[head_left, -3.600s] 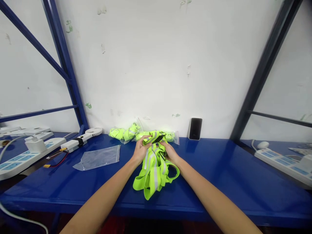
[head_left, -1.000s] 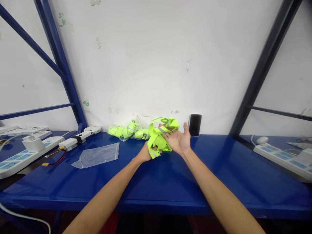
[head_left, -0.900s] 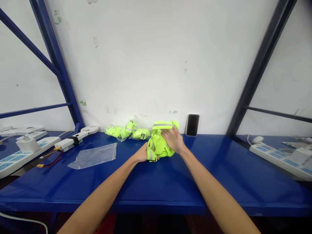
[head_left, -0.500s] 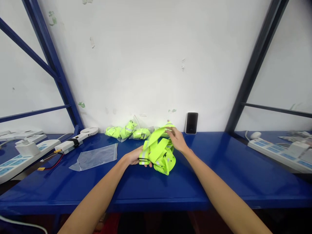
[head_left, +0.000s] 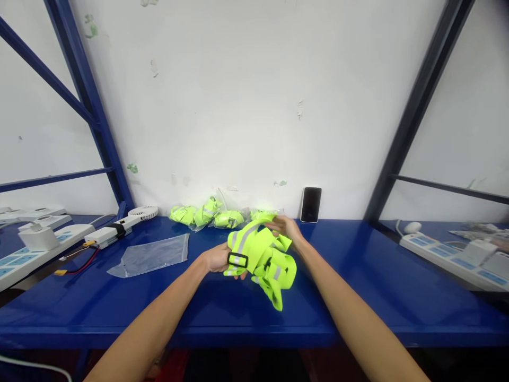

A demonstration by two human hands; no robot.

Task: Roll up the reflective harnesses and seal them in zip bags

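Note:
A neon-yellow reflective strap (head_left: 254, 249) with silver-grey stripes is bunched above the middle of the blue table. My left hand (head_left: 218, 258) is closed on its left side, where a black slide buckle (head_left: 237, 260) shows. My right hand (head_left: 285, 227) grips the strap's upper right part, its fingertips partly behind the fabric. Loose loops and an end droop below and between the hands. Behind, along the wall, lie several clear bags holding similar yellow straps (head_left: 204, 212).
An empty clear zip bag (head_left: 153, 255) lies flat on the blue table (head_left: 342, 286) to the left. Beyond it are a white handheld fan (head_left: 131, 220) and a power strip (head_left: 51, 244). A black-fronted device (head_left: 310, 204) leans on the wall; another power strip (head_left: 449, 257) sits right.
The strap bundle has turned and loosened, with its loops hanging lower and further right. A black buckle now shows beside my left hand. My right hand has moved slightly down and right.

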